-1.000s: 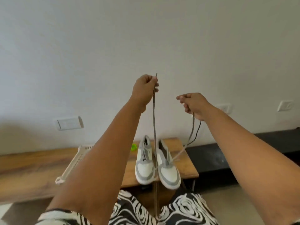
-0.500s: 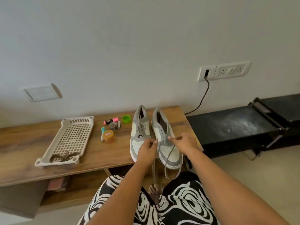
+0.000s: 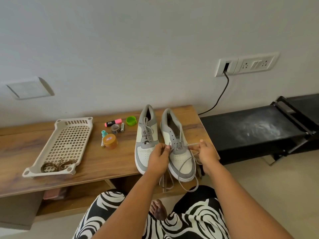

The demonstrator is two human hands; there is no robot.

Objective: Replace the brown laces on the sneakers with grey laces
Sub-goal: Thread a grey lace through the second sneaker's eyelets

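Two white and grey sneakers stand side by side on the wooden table point(image 3: 107, 163), toes toward me. The left sneaker point(image 3: 145, 133) is laced in grey and tied. The right sneaker point(image 3: 177, 135) has a grey lace point(image 3: 187, 163) through its lowest eyelets only, with both ends hanging off the table's front edge. My left hand point(image 3: 159, 156) pinches one lace end beside the lowest left eyelet. My right hand point(image 3: 205, 152) pinches the other end at the right side of the same shoe. Brown laces point(image 3: 57, 165) lie coiled in the near end of the white tray point(image 3: 67, 144).
Small items sit between tray and shoes: a pink highlighter point(image 3: 113, 122), a green cap point(image 3: 131, 121), batteries, a brown jar point(image 3: 110, 140). A black bench point(image 3: 250, 130) stands at the right, with a cable point(image 3: 219, 97) running up to the wall socket. My patterned lap and a foot are below.
A second ago both hands held the lace stretched high in front of the wall. They have come down to the right sneaker and now pinch the lace ends at its lowest eyelets.
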